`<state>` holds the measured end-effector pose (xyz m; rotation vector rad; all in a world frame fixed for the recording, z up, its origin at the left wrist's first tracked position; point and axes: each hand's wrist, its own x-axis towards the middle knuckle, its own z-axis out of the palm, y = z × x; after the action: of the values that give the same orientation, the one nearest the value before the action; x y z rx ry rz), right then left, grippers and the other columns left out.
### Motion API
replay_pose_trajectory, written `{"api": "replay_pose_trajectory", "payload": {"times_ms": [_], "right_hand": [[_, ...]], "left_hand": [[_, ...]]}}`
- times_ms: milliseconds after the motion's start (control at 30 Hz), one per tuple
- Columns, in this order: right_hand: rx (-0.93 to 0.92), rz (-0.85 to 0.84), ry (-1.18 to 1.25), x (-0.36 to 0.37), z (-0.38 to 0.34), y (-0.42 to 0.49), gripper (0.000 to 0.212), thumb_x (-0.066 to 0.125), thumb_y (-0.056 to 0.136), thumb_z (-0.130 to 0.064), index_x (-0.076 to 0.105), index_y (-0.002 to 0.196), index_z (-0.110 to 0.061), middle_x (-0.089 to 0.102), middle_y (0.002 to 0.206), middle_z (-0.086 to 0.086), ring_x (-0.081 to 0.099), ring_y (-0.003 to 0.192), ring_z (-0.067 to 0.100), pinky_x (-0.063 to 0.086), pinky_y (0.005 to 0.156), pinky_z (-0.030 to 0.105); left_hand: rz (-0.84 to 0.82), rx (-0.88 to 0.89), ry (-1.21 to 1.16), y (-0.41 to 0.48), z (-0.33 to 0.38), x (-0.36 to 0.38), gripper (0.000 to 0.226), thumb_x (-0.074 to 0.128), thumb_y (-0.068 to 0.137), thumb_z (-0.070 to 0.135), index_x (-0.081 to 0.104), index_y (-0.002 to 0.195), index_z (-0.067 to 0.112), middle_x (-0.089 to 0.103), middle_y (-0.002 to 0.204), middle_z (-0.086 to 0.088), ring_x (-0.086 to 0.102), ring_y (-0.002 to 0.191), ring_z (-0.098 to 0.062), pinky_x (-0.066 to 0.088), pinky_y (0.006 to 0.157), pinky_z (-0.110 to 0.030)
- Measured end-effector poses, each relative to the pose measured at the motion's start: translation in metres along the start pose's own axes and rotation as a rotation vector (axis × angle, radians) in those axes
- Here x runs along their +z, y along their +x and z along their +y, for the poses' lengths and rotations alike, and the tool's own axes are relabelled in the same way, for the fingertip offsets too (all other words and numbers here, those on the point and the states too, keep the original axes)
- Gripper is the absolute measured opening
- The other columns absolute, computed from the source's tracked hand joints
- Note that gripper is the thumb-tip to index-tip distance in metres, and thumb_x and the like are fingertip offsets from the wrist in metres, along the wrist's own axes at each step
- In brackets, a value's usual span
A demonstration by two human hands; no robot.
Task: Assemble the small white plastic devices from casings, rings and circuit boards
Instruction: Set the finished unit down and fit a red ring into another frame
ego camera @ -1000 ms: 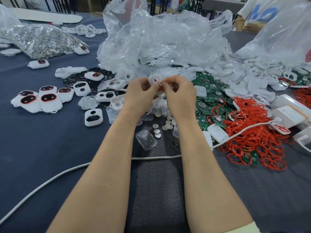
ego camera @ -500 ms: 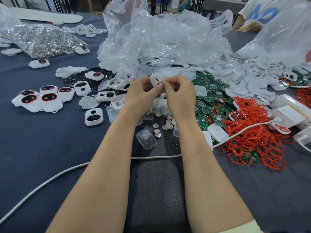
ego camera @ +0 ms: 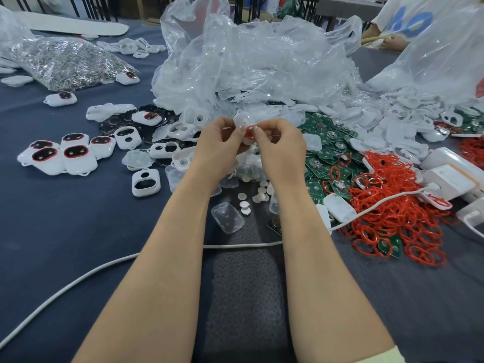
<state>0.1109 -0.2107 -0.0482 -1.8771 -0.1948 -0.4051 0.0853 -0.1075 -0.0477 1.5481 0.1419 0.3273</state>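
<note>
Pinching 1 white casing [ego camera: 241,121] between both hands — left hand [ego camera: 218,145], right hand [ego camera: 281,145] — above the parts pile, you're seating its red ring [ego camera: 250,130]; next, probably press it evenly home.

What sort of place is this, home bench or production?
Probably a small hand-assembly workshop: loose heaps of circuit boards, red rings and white casings, plus a cluster of assembled devices.

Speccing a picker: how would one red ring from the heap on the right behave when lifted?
Probably floppy: the red rings lie kinked in differing shapes. Likely to snag: they interlace in the heap, some looped over green circuit boards, so one may drag others. Probably very light, being thin loops.
</note>
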Motion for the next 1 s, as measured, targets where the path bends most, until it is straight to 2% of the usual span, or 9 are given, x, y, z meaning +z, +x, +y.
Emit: {"api": "replay_pose_trajectory", "payload": {"times_ms": [67,167,300,467,600,667,800,933,1000], "right_hand": [[0.013,0.008,-0.013,0.0011,0.0005,0.0006,0.01,0.066,0.087,-0.013,0.068,0.093,-0.005,0.063,0.076,-0.005,0.055,0.066,-0.002,0.046,0.067,0.012],[0.007,0.03,-0.036,0.0036,0.0003,-0.0004,0.007,0.066,0.086,-0.013,0.066,0.089,-0.007,0.058,0.069,-0.013,0.054,0.06,-0.01,0.043,0.063,0.006],[-0.009,0.059,-0.056,0.0044,0.0005,-0.0023,0.003,0.064,0.084,-0.007,0.063,0.087,-0.008,0.054,0.068,-0.014,0.051,0.06,-0.007,0.041,0.063,0.006],[-0.009,0.086,-0.049,0.0015,0.0012,-0.001,0.004,0.063,0.084,-0.005,0.063,0.087,-0.007,0.053,0.068,-0.013,0.05,0.062,-0.003,0.042,0.064,0.011],[0.003,0.093,-0.075,0.0008,0.0029,-0.0002,0.002,0.064,0.083,-0.008,0.063,0.084,-0.01,0.053,0.066,-0.013,0.049,0.061,-0.003,0.042,0.063,0.012],[0.009,0.093,-0.08,0.0006,0.0038,-0.0002,0.001,0.064,0.084,-0.009,0.063,0.084,-0.01,0.053,0.066,-0.013,0.049,0.06,-0.003,0.041,0.063,0.013],[0.009,0.072,-0.081,-0.0004,0.0038,0.0001,0.001,0.064,0.083,-0.009,0.065,0.084,-0.009,0.054,0.066,-0.013,0.05,0.06,-0.004,0.042,0.062,0.012],[0.003,0.018,-0.036,-0.0008,0.0017,0.0012,0.001,0.066,0.085,-0.011,0.066,0.085,-0.012,0.059,0.07,-0.012,0.055,0.067,-0.002,0.046,0.067,0.013],[-0.02,0.011,-0.017,0.0005,0.0013,0.0006,0.001,0.065,0.086,-0.01,0.065,0.087,-0.01,0.058,0.072,-0.012,0.054,0.068,-0.001,0.045,0.069,0.013]], "left_hand": [[0.015,0.043,0.068,0.0006,-0.0012,0.0019,0.008,0.051,0.099,0.012,0.056,0.104,0.008,0.068,0.097,-0.009,0.068,0.093,-0.02,0.054,0.075,-0.019],[0.022,0.111,0.175,0.0018,-0.0029,0.0042,0.007,0.053,0.097,0.012,0.057,0.102,0.009,0.067,0.092,-0.006,0.067,0.088,-0.02,0.055,0.088,-0.034],[0.028,0.158,0.271,0.0034,-0.0037,0.0053,0.017,0.056,0.095,0.012,0.062,0.108,0.003,0.068,0.101,-0.006,0.067,0.094,-0.024,0.052,0.092,-0.045],[0.025,0.163,0.229,0.0026,-0.0043,0.0051,0.008,0.053,0.097,0.009,0.058,0.099,0.015,0.067,0.089,0.004,0.066,0.092,-0.021,0.052,0.092,-0.043],[-0.009,0.178,0.221,0.0005,-0.0051,0.0058,0.004,0.058,0.095,0.018,0.057,0.096,0.021,0.067,0.091,0.007,0.066,0.093,-0.014,0.053,0.092,-0.038],[-0.041,0.192,0.23,-0.0018,-0.0046,0.0064,0.009,0.063,0.092,0.021,0.056,0.093,0.026,0.066,0.093,0.01,0.066,0.093,-0.01,0.053,0.091,-0.035],[-0.061,0.191,0.233,-0.0026,-0.0036,0.0047,0.007,0.061,0.093,0.017,0.057,0.097,0.023,0.067,0.098,0.007,0.067,0.096,-0.016,0.053,0.093,-0.041],[0.004,0.163,0.209,-0.0012,-0.0021,0.0042,0.007,0.057,0.095,0.012,0.057,0.101,0.015,0.067,0.101,-0.001,0.066,0.096,-0.017,0.053,0.093,-0.039],[0.031,0.144,0.172,-0.001,-0.0003,0.004,0.007,0.056,0.095,0.011,0.056,0.098,0.018,0.067,0.101,-0.003,0.066,0.093,-0.016,0.053,0.093,-0.038]]}}
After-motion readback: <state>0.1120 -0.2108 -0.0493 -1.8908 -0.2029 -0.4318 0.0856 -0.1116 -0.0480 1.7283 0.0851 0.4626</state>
